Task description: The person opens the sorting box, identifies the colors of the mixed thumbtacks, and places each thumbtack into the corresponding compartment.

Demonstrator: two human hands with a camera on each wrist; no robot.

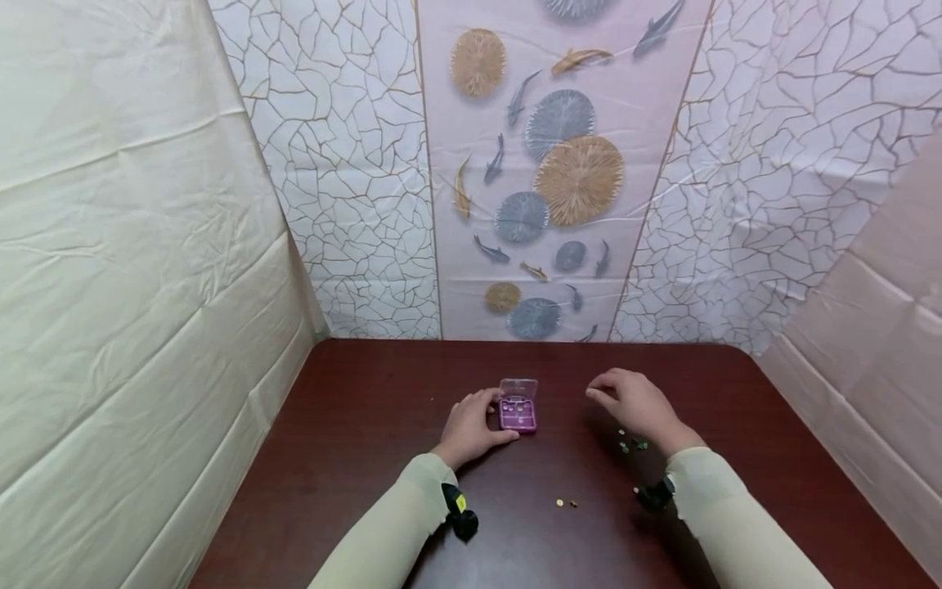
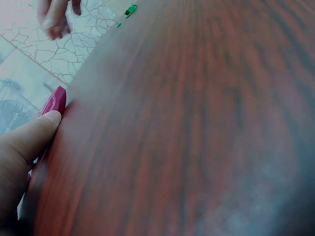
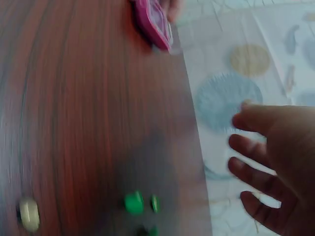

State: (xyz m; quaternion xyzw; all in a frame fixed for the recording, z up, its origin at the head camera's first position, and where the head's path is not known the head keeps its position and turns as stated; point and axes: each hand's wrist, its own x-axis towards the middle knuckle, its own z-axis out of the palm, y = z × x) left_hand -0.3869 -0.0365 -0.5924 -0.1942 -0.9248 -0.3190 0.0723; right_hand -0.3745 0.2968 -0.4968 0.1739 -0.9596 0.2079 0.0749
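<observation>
A small magenta compartment case stands on the table with its clear lid raised. Several small pieces lie in its compartments. My left hand holds the case from the left, the thumb along its near edge; the left wrist view shows that thumb against the magenta side. My right hand hovers right of the case, thumb and forefinger tips close together, the other fingers loosely bent. Whether a tiny piece sits between those tips I cannot tell. Small green pieces lie below this hand.
Nearer the front lie a pale yellow disc and a small brownish piece. Another pale piece is beside the right wrist camera. The dark red table ends at a patterned cloth backdrop.
</observation>
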